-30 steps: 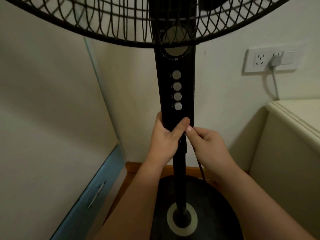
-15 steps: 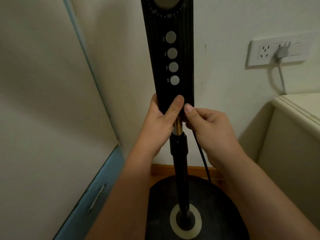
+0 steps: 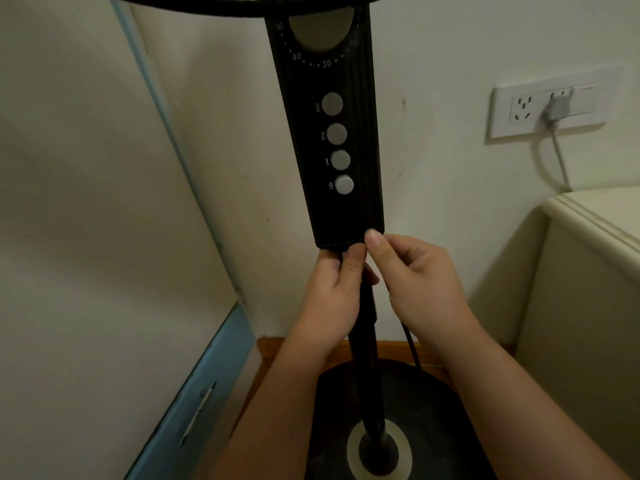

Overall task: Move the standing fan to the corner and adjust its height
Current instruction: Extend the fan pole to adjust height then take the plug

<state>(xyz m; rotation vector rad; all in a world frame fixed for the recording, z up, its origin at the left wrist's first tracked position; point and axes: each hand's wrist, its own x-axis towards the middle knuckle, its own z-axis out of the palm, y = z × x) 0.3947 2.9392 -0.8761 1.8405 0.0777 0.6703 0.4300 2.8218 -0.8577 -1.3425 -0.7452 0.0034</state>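
Black plastic fills the middle of the head view: the standing fan (image 3: pixel 360 202) is upright in the corner of the room, straight ahead of both hands. Its ribbed control column (image 3: pixel 304 140) rises directly above them and carries four grey buttons (image 3: pixel 337 133) marked 3 down to 0. A timer dial (image 3: pixel 322 29) sits higher up, and the lower edge of the grille (image 3: pixel 242 3) is at the very top.

The left hand (image 3: pixel 332 296) is wrapped round the pole (image 3: pixel 367 368) just under the column, fingers curled behind it, thumb pointing up and touching the column's bottom edge. The right hand (image 3: pixel 422 282) is just beside it, thumb to thumb. Its thumb tip presses the column's lower right corner and its fingers curl in toward the pole. Whether they close on the pole or on anything else is hidden, so I cannot tell what that hand grasps.

Below the hands and between the forearms, the pole drops into a pale ring at the centre of the round dark base (image 3: pixel 433 410). A black cord (image 3: pixel 410 344) runs down under the right wrist toward the base.

Beyond the hands, a wooden skirting (image 3: pixel 391 349) lines the foot of the wall. Up and to the right of the right hand, a grey plug (image 3: pixel 556 109) sits in a white wall socket (image 3: pixel 512 112). A cream cabinet (image 3: pixel 588 271) stands on that side. Down and to the left of the left forearm is a blue drawer front (image 3: pixel 207 386).
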